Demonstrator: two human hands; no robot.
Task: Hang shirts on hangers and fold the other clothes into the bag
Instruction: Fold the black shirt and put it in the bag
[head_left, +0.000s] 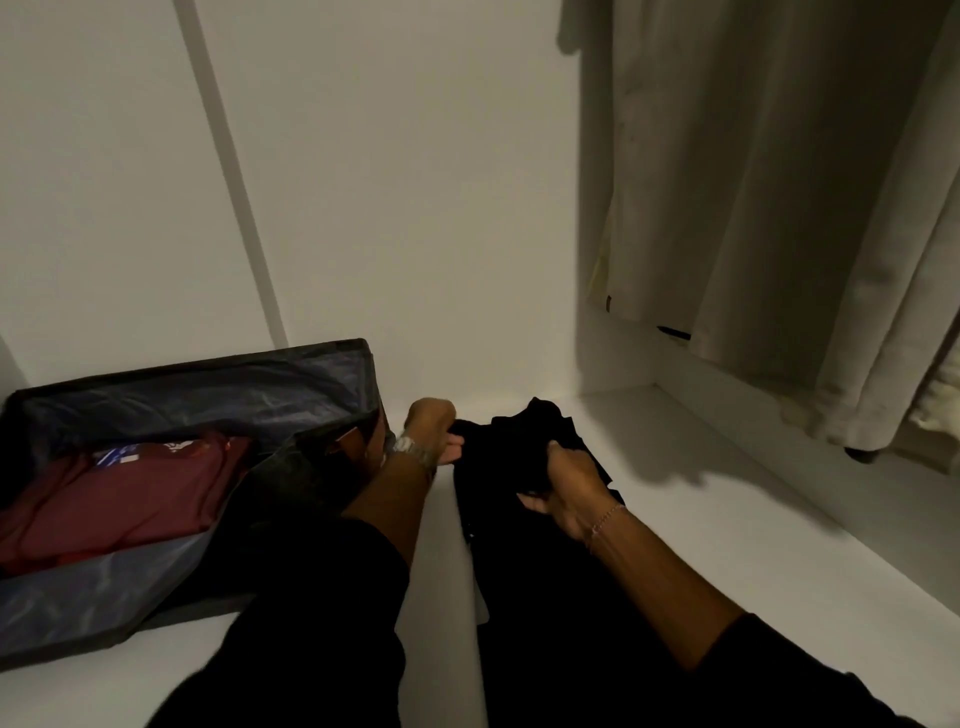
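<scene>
Left hand pinches the far-left edge of the black garment; fingers curled round cloth, watch at the wrist; right hand grips a bunched fold near the garment's middle, thumb under, bracelet at the wrist. Garment lies lengthwise on the white shelf, far end rumpled, near end running under the arms; type not resolvable in this light. Bag sits open just left of the left hand; folded maroon cloth already inside; pale clothes hang at right. Judged step: folding, not yet bagged. Risks: bunched grip may set a crooked fold, since black on shadow hides the edges; limp cloth could slip and unfold during transfer; left forearm close to the bag flap, may drag it shut.
</scene>
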